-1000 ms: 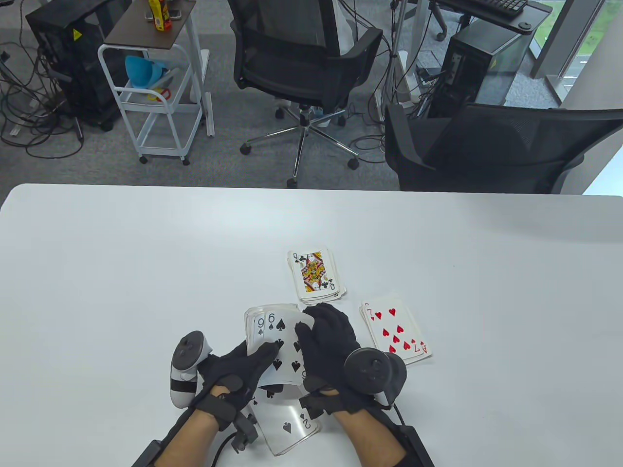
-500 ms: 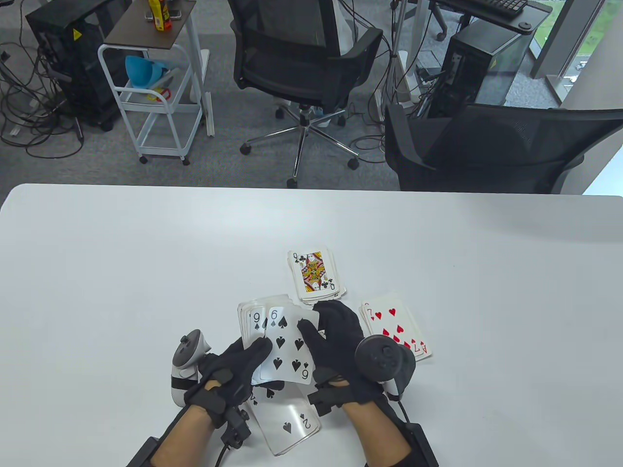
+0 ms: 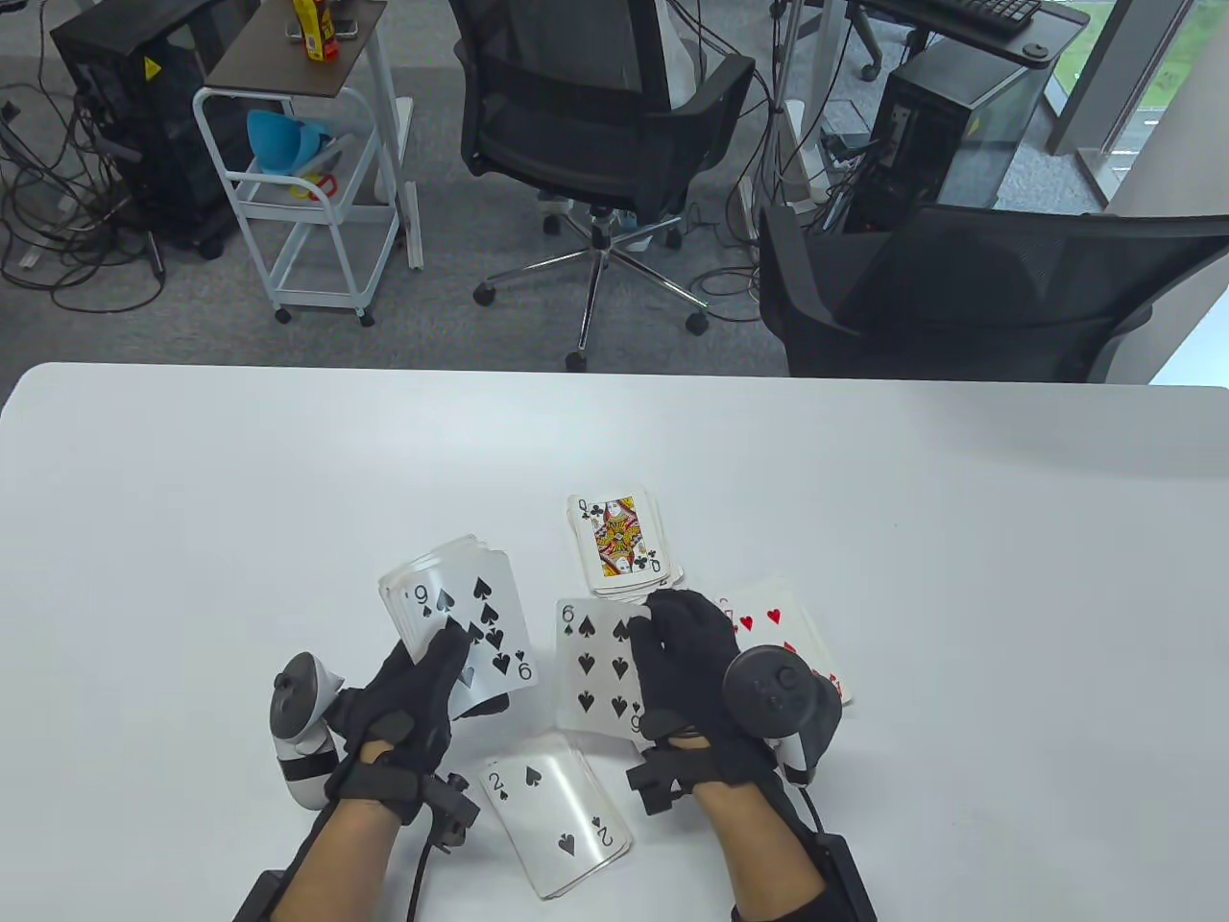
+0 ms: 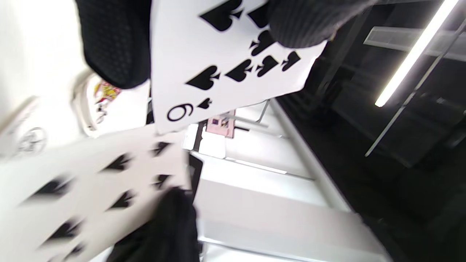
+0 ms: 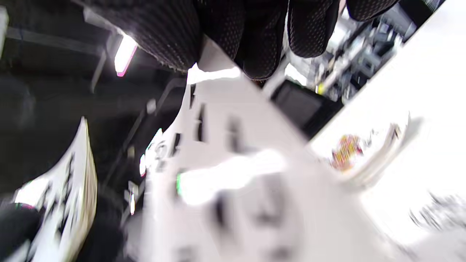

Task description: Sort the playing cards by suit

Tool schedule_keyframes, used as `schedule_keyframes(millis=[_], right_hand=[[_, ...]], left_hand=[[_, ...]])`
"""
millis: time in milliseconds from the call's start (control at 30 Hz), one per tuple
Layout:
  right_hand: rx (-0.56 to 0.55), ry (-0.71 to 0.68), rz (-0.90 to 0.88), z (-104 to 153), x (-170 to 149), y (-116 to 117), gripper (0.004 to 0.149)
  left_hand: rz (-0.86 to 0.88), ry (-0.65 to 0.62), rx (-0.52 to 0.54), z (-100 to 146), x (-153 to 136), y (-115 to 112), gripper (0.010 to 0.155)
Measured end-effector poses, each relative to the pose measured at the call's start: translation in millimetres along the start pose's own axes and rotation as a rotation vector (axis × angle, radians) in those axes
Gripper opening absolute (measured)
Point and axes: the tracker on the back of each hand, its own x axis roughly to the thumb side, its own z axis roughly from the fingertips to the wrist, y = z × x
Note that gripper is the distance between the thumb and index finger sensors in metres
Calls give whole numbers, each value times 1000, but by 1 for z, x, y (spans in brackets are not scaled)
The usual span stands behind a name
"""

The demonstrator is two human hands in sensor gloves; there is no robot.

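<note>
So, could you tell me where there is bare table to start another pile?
The table shows bare surface right of the hearts pile, left of the left hand holding the spade stack, and beyond the queen of clubs pile. It is crowded around the right hand with the six of spades, near the two of spades pile.

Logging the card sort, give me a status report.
Left hand grips remaining stack, nine of spades on top. Right hand holds six of spades above two of spades pile. Nothing blocking.

office chairs (image 3: pixel 614 106), white cart (image 3: pixel 307 182), computer towers (image 3: pixel 946 125)
</note>
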Motion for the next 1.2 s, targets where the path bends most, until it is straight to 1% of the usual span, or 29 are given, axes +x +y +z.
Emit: schedule_keyframes(millis=[100,167,233,367,467,533,567,600,667,733,833,900,933,1033,1067,1167,1200], right_hand=[[260,7,78,0,12,20,38],[371,11,160,3,18,35,38],[385,8,238,5,24,52,38],[417,-2,330,10,29,77,40],[419,12,412,10,28,90,40],[439,-8,461,9,24,100,39],[437,-7,471,9,23,102,40],[415,-2,522,9,22,103,39],[400,-16,556,8,22,102,41],[373,-11,573,8,21,98,43],[370,5,589,8,21,89,45],[317,3,502,6,20,76,44],[280,-9,429,6,18,68,43],[160,-28,276,5,14,47,44],[97,-44,218,5,12,39,45],[-41,-65,111,6,9,26,49],[-58,-70,98,6,8,24,50]], left_hand=[[4,-21,19,1,3,2,54],[9,-25,25,2,3,2,54],[10,-22,26,2,3,2,54],[7,-8,23,1,2,2,54],[-5,2,11,0,0,0,54],[-18,7,2,1,-1,-1,54],[-23,7,1,1,-1,-2,54],[-31,11,-4,1,-2,-3,54],[-37,8,-10,2,-2,-7,54],[-47,0,-27,2,-1,-11,54],[-59,-5,-38,3,-1,-15,54],[-73,0,-33,4,-4,-17,54],[-80,7,-30,4,-6,-17,54],[-105,23,-26,2,-11,-17,54],[-115,31,-26,2,-14,-18,54],[-142,53,-39,1,-20,-22,54],[-148,57,-44,1,-21,-23,54]])
